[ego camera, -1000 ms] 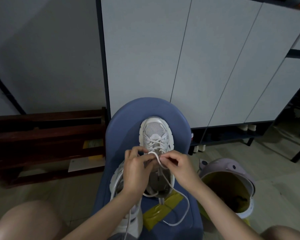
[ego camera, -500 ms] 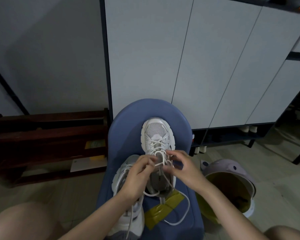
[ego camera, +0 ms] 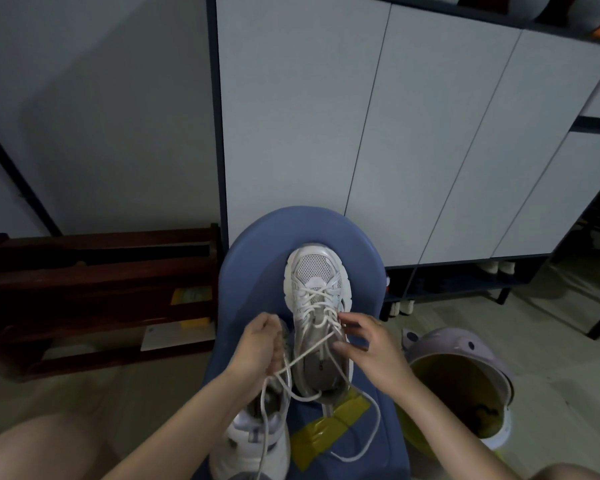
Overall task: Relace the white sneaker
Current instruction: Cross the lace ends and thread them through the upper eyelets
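while left hand (ego camera: pixel 257 344) grips lace (ego camera: pixel 312 348), right hand (ego camera: pixel 371 344) pinches it over white sneaker (ego camera: pixel 317 282)

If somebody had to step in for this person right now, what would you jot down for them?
Left hand: grips one lace end, pulled taut to the left across the shoe.
Right hand: fingers curled at the sneaker's right eyelets; whether they pinch lace, I cannot tell.
White sneaker lies toe-away on the blue seat; the second sneaker sits nearer, to its left.
Done: lower rows near the toe are crossed.
Left: the upper eyelets, then tying. The other lace end trails loose on the seat.
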